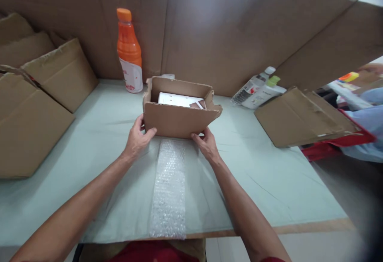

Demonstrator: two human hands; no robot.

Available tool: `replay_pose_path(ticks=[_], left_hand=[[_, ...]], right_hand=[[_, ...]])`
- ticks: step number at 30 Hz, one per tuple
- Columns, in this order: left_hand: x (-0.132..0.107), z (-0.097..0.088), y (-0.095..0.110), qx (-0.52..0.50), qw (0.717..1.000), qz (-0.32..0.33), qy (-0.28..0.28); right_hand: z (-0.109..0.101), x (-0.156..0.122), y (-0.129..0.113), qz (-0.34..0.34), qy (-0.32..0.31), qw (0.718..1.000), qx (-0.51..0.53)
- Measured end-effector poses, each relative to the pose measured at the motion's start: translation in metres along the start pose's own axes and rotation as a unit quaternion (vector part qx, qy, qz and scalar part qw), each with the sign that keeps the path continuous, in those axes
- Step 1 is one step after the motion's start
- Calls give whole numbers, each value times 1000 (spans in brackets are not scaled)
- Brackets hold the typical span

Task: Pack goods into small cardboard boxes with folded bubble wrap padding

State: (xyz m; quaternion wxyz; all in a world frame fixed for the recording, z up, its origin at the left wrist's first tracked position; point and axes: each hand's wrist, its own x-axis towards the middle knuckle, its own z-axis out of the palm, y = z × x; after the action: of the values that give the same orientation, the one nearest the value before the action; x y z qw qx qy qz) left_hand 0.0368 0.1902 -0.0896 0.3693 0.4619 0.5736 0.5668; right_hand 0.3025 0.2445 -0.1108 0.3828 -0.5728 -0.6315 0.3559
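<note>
A small open cardboard box (179, 120) is between my two hands at the middle of the table. My left hand (138, 136) grips its lower left corner, thumb on the front wall. At the lower right corner, my right hand (207, 144) holds it with the fingers partly hidden under or behind the box. Inside lies a white box (175, 99) with a brown pattern at its right end; its lower part is out of sight. A strip of bubble wrap (169, 190) runs from the cardboard box to the table's front edge.
An orange bottle (130, 54) stands behind on the left. Larger cardboard boxes (30, 126) fill the left side. On the right, a clear bottle (253, 86) and a white bottle (263, 93) lean near another cardboard box (302, 116). A cardboard wall (224, 26) closes the back.
</note>
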Motion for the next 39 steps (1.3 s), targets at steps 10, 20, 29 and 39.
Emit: replay_pose_path(ticks=[10, 20, 29, 39], left_hand=[[-47, -106, -24, 22, 971, -27, 238], [-31, -67, -31, 12, 986, 7, 164], [-37, -59, -59, 34, 991, -39, 125], [-35, -54, -60, 54, 977, -59, 197]], right_hand=[[95, -16, -60, -130, -155, 979, 25], [44, 0, -37, -118, -118, 986, -26], [32, 144, -46, -51, -51, 969, -234], [61, 181, -42, -2, -26, 940, -341]])
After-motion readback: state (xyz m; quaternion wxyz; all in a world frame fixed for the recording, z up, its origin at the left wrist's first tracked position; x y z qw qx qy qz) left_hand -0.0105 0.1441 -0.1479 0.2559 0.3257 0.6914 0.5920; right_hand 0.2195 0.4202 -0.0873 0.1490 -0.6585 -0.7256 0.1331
